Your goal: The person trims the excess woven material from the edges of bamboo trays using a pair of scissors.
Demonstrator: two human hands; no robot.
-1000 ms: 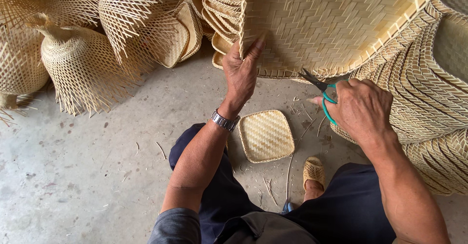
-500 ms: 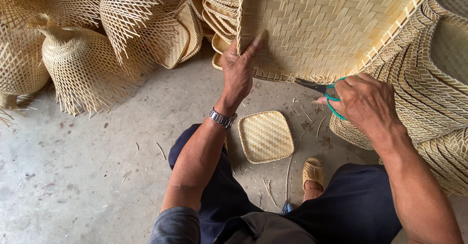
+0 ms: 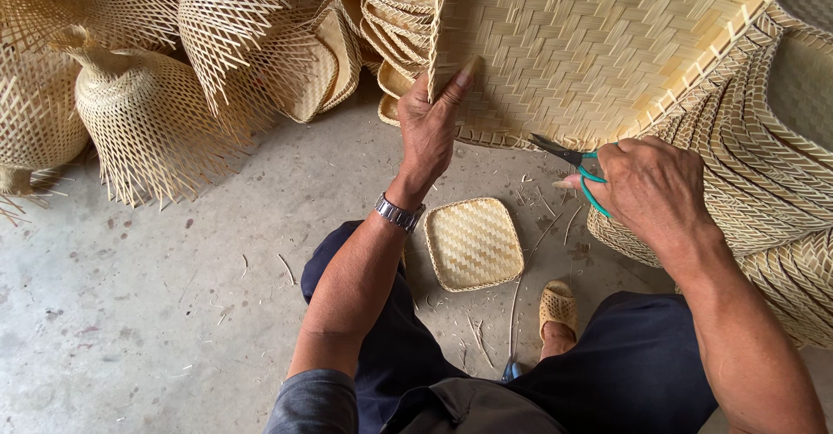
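A large flat woven bamboo tray stands tilted in front of me. My left hand grips its left edge, thumb up along the rim. My right hand holds green-handled scissors, with the dark blades pointing left at the tray's lower edge. A small square woven tray lies on the concrete floor between my knees.
Open-weave bamboo baskets with loose strand ends sit at the left. Stacked small trays stand behind the big one. A pile of woven rims fills the right. Bamboo trimmings litter the floor. My sandalled foot rests below.
My left hand slid up and left along the tray's edge. The scissors moved up to the tray's lower edge, and the tray tilted slightly.
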